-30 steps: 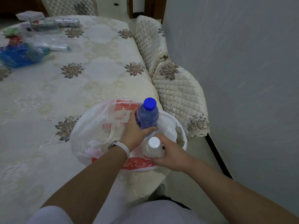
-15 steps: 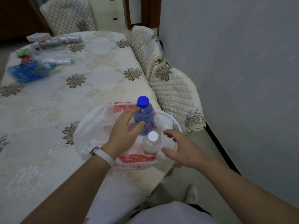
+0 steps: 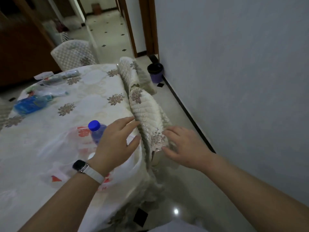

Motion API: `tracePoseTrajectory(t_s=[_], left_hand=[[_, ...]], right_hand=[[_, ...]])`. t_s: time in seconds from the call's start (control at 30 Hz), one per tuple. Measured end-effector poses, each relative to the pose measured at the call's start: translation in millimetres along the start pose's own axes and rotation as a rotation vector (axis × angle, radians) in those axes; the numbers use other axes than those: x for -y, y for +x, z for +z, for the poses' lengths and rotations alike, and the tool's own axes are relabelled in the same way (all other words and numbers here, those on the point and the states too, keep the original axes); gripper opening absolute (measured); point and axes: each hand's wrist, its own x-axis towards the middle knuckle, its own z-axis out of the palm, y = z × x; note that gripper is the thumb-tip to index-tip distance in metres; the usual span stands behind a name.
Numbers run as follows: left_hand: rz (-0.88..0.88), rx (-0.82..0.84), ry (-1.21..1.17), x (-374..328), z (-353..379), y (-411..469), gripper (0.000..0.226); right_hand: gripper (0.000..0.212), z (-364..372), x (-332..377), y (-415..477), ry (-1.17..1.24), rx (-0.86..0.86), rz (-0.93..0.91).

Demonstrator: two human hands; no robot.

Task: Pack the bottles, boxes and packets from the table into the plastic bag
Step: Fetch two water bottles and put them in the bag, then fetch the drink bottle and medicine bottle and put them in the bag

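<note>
A white plastic bag [image 3: 56, 148] with red print lies open at the table's near right edge. A blue-capped bottle [image 3: 96, 131] stands inside it; a second, white-capped bottle [image 3: 91, 155] is mostly hidden behind my left wrist. My left hand [image 3: 115, 143] hovers over the bag with relaxed, spread fingers and holds nothing. Out past the table edge, my right hand [image 3: 182, 148] is open beside a quilted chair back. A blue packet [image 3: 31, 104], clear bottles [image 3: 55, 93] and a box [image 3: 42, 76] lie at the table's far left.
The table [image 3: 93, 91] carries an embroidered cream cloth. Two quilted chair backs [image 3: 145, 111] press against its right side, a third chair [image 3: 73, 54] stands at the far end. A purple bin [image 3: 155, 72] sits by the grey wall [image 3: 234, 81]. Tiled floor runs between.
Both hands have let go of the two bottles, which stay standing in the bag. The hands opened and lifted away to the right, and the view tilted up toward the hallway.
</note>
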Motion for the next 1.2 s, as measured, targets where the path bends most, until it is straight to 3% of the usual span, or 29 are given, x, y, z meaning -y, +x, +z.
tracePoseTrajectory(t_s=[0.5,0.63,0.83,1.2], left_hand=[[0.377,0.103,0.144,-123.7,98.8,116.5,0.045],[0.396,0.126,0.103,-128.1,135.4,152.2,0.044],[0.356,0.114,0.018,-102.0,182.1,224.0,0.043],[0.21,0.045,-0.002,-3.2,203.2,371.2,0.047]], right_hand=[[0.053,-90.1,-134.4,-67.0,-0.204,-0.077,0.217],[0.055,-89.0,-172.3,-57.0,-0.235,-0.003,0.242],[0.052,-82.4,-233.6,13.2,-0.265,-0.002,0.206],[0.056,-91.8,-314.8,231.8,-0.38,0.1,0.08]])
